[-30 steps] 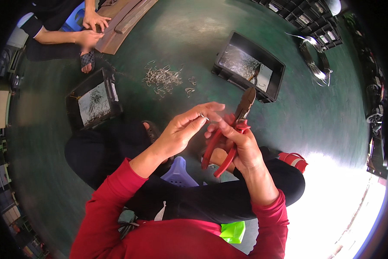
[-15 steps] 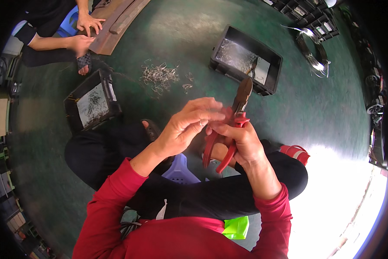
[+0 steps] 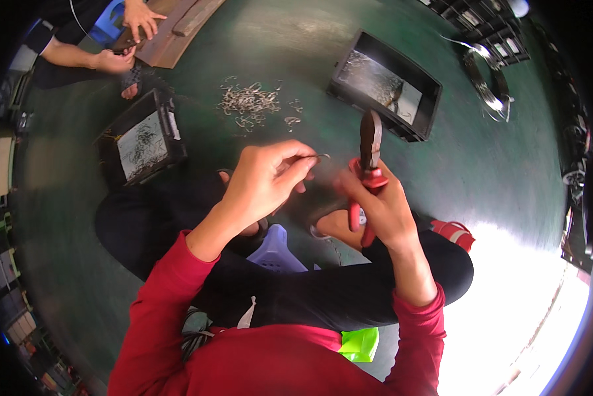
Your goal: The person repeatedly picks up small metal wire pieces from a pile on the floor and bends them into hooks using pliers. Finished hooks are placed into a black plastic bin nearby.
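My left hand [image 3: 260,179] is closed in a pinch, thumb against forefinger, on a small bent piece of wire [image 3: 323,156] whose curved end pokes out to the right. My right hand [image 3: 387,208] grips red-handled cutting pliers [image 3: 370,148], jaws pointing away from me and looking closed. The thumb of that hand is blurred. A gap separates the wire from the pliers. Beyond my hands, a heap of small bent wire pieces [image 3: 249,100] lies on the green floor.
Black crates stand at left [image 3: 171,148] and far right [image 3: 435,112], both holding wire bits. A wire coil [image 3: 491,86] lies farther right. At the upper left another person's hands [image 3: 140,18] work by a wooden board [image 3: 171,43]. A blue-purple stool [image 3: 277,251] shows between my legs.
My hands have moved apart. The left hand has drawn back and now shows a bent wire in its pinch. The pliers have turned more upright in my right hand.
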The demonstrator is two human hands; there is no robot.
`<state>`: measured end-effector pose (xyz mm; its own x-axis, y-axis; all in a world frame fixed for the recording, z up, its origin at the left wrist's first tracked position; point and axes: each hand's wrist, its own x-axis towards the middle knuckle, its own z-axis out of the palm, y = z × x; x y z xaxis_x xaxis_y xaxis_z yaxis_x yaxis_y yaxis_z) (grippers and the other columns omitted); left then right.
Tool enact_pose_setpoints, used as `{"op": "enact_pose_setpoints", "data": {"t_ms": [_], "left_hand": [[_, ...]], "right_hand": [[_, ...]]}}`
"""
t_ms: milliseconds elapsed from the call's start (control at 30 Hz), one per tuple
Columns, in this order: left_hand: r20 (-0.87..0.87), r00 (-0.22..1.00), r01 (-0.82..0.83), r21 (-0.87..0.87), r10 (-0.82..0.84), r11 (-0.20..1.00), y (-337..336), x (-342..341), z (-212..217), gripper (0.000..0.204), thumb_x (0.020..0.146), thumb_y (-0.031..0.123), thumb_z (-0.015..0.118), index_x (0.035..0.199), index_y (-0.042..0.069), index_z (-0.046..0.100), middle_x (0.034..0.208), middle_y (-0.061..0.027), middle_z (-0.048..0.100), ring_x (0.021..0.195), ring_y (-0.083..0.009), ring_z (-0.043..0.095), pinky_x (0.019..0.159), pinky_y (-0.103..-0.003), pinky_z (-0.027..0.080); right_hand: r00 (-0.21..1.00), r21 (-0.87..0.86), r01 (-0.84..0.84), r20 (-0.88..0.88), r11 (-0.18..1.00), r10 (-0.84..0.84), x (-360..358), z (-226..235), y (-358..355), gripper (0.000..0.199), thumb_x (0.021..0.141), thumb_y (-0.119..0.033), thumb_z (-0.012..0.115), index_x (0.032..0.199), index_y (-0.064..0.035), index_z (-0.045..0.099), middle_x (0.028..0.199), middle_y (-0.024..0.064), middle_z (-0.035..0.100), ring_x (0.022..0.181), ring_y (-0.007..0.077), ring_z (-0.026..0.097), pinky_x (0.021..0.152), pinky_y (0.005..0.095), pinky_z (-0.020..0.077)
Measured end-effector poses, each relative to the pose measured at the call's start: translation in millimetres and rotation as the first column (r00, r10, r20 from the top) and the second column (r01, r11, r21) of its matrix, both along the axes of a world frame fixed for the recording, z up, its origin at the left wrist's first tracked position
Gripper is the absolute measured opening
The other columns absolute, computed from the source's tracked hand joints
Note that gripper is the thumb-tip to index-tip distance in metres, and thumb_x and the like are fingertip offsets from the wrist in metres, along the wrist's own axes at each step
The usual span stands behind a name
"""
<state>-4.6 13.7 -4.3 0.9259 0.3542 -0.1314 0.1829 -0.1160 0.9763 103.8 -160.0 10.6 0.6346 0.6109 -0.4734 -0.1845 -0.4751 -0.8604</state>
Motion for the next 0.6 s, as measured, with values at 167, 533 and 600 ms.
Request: {"op": "enact_pose_setpoints", "data": {"t_ms": [167,533,600], "left_hand": [[0.128,0.986,-0.13,0.192,0.106,0.973,9,1,-6,0.01,0.091,0.005,0.061,0.098,-0.001,0.065,0.07,-0.0071,0.065,0.056,-0.0082,0.061,0.049,-0.022,0.046],[0.155,0.985,-0.116,0.257,0.078,0.959,9,-2,-6,0.015,0.089,0.002,0.061,0.103,-0.001,0.065,0.071,-0.009,0.065,0.055,-0.0086,0.06,0.05,-0.024,0.046],[0.175,0.982,-0.112,0.28,0.064,0.954,8,-2,-7,0.015,0.089,0.002,0.06,0.103,-0.001,0.065,0.07,-0.0086,0.064,0.055,-0.0082,0.059,0.05,-0.024,0.046]], "right_hand": [[0.967,-0.093,-0.206,-0.169,0.974,0.189,-9,-8,-1,0.03,0.09,-0.026,0.066,0.101,0.0,0.055,0.075,0.004,0.059,0.067,0.0087,0.056,0.061,0.0258,0.0435],[0.954,-0.215,-0.271,-0.19,0.938,0.232,-13,0,5,0.037,0.088,-0.031,0.068,0.1,0.0015,0.056,0.069,0.0061,0.06,0.063,0.0115,0.058,0.059,0.0277,0.0448],[0.956,-0.224,-0.283,-0.147,0.933,0.255,-13,-1,6,0.037,0.088,-0.032,0.068,0.1,0.0015,0.056,0.069,0.0068,0.061,0.063,0.0121,0.059,0.059,0.028,0.0454]]}}
